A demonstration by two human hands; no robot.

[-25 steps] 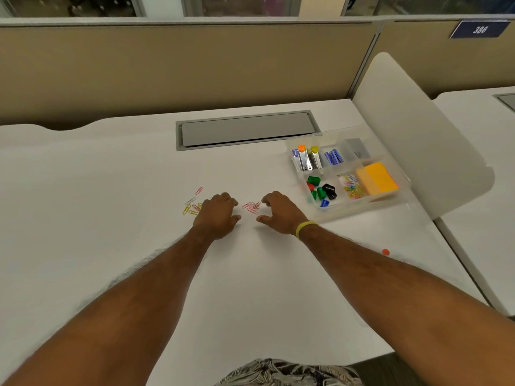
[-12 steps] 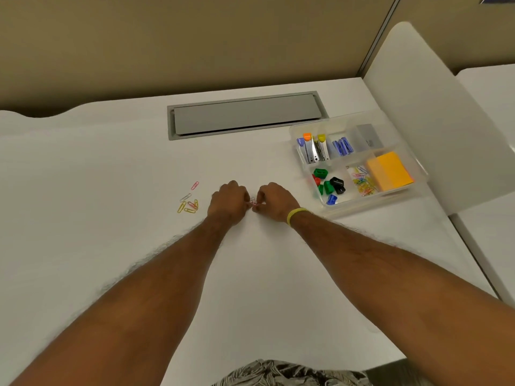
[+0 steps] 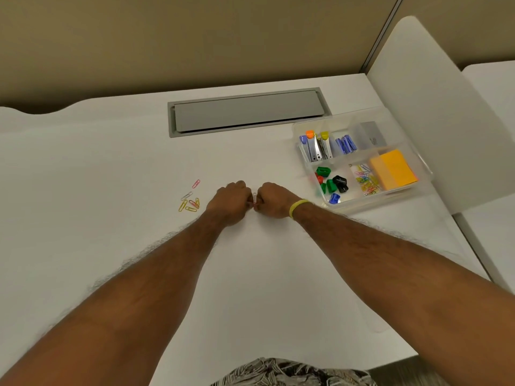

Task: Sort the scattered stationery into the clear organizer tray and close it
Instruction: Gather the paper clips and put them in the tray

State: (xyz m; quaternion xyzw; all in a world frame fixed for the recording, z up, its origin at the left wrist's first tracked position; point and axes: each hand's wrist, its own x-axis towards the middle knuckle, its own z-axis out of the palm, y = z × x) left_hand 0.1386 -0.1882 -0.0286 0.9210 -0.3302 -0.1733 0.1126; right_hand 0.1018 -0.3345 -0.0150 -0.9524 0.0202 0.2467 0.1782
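Note:
My left hand (image 3: 231,200) and my right hand (image 3: 273,200) meet knuckle to knuckle on the white desk, fingers curled down over a small bunch of paper clips (image 3: 254,198) that shows between them. Several more coloured paper clips (image 3: 190,200) lie loose on the desk left of my left hand. The clear organizer tray (image 3: 390,195) stands open at the right, holding small staplers (image 3: 316,146), blue staple boxes (image 3: 345,144), coloured sharpeners (image 3: 331,182), paper clips (image 3: 365,181) and orange sticky notes (image 3: 394,169).
A grey cable hatch (image 3: 248,111) is set into the desk at the back. A white divider panel (image 3: 434,107) rises just right of the tray, with a beige partition wall (image 3: 195,37) behind the desk. The desk's front edge runs near my lap.
My hands have come together from apart and closed over the clips between them. The camera has tilted down and the view has shifted slightly.

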